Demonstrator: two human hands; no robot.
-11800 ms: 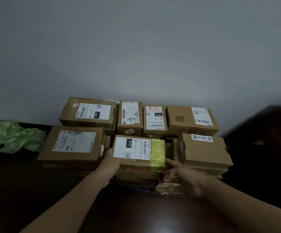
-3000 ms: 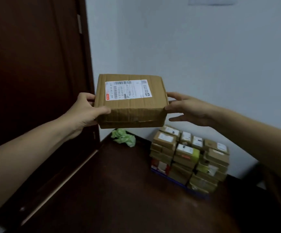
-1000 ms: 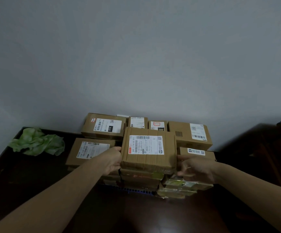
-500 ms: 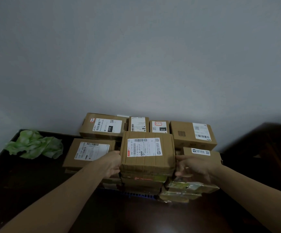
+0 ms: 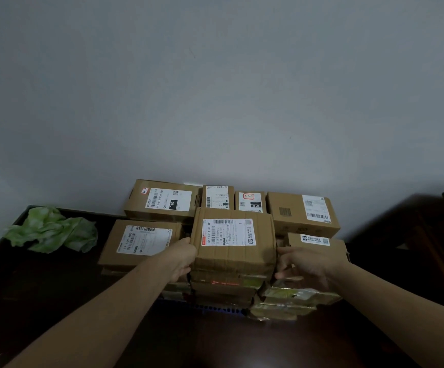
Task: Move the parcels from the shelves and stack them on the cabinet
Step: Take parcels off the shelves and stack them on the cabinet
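Observation:
A brown cardboard parcel (image 5: 233,251) with a white label lies flat on top of the middle front stack of parcels on the dark cabinet (image 5: 43,301). My left hand (image 5: 181,257) presses against its left side. The fingertips of my right hand (image 5: 306,264) touch its right side, with the fingers spread. Other stacked parcels surround it: one to the left (image 5: 141,243), one to the right (image 5: 319,241), and a back row (image 5: 162,200) against the wall. The lower parcels in the stacks are partly hidden.
A crumpled green cloth (image 5: 53,231) lies at the back left of the cabinet top. Dark wooden furniture (image 5: 428,248) stands to the right. A grey wall rises directly behind the parcels. Yellowish wrapped packets (image 5: 292,296) sit low under my right hand.
I carried the brown parcel over from beside the door and lowered it onto the middle front stack. Over the last half second it has barely moved and both hands stay at its sides.

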